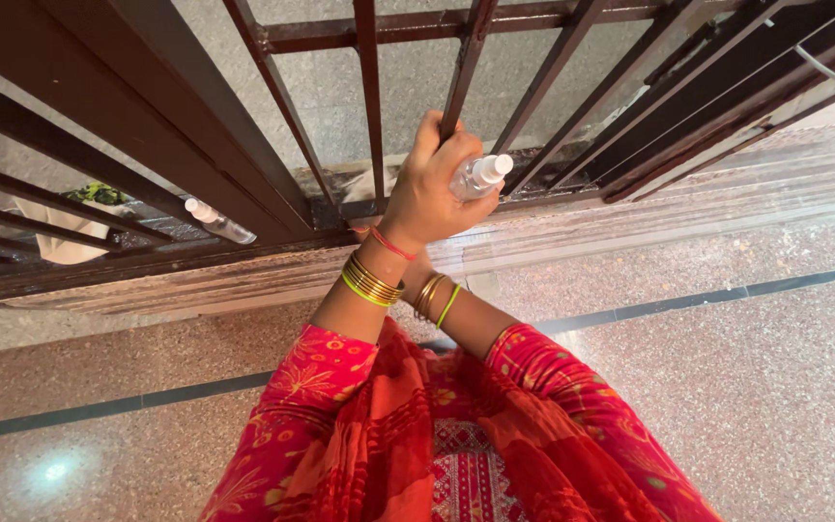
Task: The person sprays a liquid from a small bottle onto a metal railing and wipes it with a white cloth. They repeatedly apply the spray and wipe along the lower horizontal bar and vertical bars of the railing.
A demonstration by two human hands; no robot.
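Dark metal grille (273,87) bars crowd my left hand (432,188), clenched around the clear spray bottle (480,176), its long axis pointing right; my right hand is hidden underneath, state unclear

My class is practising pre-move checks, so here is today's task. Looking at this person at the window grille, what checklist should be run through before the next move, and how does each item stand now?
1. Left hand closed around the spray bottle: ok.
2. White nozzle sticks out uncovered past the fingers: ok.
3. Right hand's grip: only the right wrist shows beneath the left hand: cannot tell.
4. Liquid left in the clear bottle: cannot tell.
5. Grille bar within reach, with the thumb against it: ok.
6. Second bottle lies behind the bars, apart from both hands: ok.
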